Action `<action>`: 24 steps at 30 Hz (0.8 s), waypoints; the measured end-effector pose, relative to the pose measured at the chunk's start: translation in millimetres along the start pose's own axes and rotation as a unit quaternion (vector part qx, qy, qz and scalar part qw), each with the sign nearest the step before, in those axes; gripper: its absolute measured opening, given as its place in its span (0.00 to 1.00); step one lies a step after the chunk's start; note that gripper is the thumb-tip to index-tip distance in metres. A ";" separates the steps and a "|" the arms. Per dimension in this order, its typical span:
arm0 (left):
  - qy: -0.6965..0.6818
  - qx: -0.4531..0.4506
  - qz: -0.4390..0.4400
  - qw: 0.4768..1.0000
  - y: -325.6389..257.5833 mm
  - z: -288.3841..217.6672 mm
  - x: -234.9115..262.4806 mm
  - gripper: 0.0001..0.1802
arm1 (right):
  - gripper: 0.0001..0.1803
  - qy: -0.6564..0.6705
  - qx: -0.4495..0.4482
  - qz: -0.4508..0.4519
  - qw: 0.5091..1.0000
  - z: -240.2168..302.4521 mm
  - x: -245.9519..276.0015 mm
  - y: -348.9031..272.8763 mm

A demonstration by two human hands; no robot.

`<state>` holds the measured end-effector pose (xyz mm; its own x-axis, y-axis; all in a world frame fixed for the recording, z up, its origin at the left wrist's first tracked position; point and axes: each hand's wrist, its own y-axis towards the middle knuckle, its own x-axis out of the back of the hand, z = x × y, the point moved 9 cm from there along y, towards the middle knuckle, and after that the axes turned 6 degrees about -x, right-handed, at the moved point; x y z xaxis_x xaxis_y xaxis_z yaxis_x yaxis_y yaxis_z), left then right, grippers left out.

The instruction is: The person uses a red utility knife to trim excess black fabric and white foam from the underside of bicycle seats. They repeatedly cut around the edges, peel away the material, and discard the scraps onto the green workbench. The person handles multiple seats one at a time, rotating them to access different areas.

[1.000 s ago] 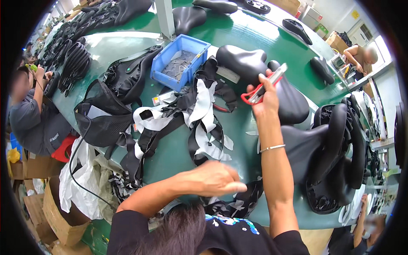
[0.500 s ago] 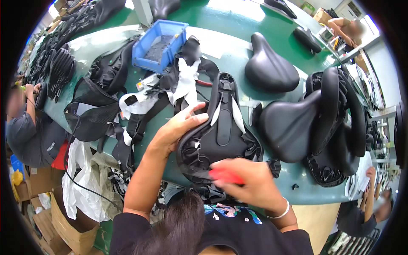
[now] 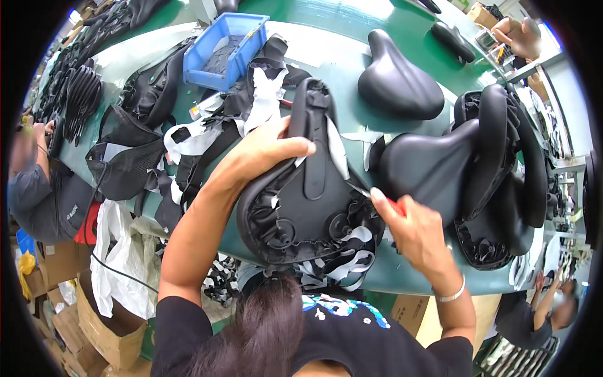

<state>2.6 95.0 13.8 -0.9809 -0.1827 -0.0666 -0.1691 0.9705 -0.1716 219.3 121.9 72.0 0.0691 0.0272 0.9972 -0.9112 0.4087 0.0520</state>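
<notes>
An upside-down black bike saddle (image 3: 295, 207) lies in front of me, its narrow nose pointing away and its cover's gathered edge folded over the underside. My left hand (image 3: 273, 147) grips the saddle's left side near the nose, thumb on the underside. In my right hand (image 3: 414, 229) is a red-handled knife (image 3: 397, 207), its thin blade against the gathered cover at the saddle's right edge. A strip of white-backed material (image 3: 337, 147) runs along the right side of the nose. Loose cut strips (image 3: 352, 267) hang at the wide rear end.
Finished black saddles (image 3: 402, 81) stand on the green table (image 3: 414, 276), several stacked at the right. A blue bin (image 3: 217, 75) with dark scraps is at the back. Offcuts (image 3: 191, 141) cover the table's left. Cardboard boxes (image 3: 113, 339) stand lower left. Other people work on both sides.
My right hand has moved with the knife from the saddle's rear to its right edge. The saddle has shifted left and turned slightly, and loose strips now show at its rear.
</notes>
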 end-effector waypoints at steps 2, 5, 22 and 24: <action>0.010 -0.004 -0.026 1.000 -6.2 7.9 10.0 0.27 | 0.34 0.044 -0.063 0.015 0.997 -3.7 -24.7 -27.4; 0.003 -0.008 -0.096 0.995 -28.0 13.8 12.7 0.27 | 0.37 0.135 -0.175 0.037 0.975 15.2 -42.3 -62.4; -0.045 -0.077 -0.348 0.933 -119.1 20.9 29.4 0.20 | 0.20 0.327 -0.128 -0.223 0.909 16.6 0.1 56.3; -0.033 -0.048 -0.335 0.940 -117.5 25.7 31.9 0.23 | 0.20 0.385 -0.129 -0.219 0.887 8.6 -4.9 68.5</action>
<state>-6.4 -28.9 6.6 -0.6429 -0.7651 -0.0360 -0.7588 0.6426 -0.1064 153.1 141.9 71.2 0.7412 0.3882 0.5476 -0.6119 0.7262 0.3134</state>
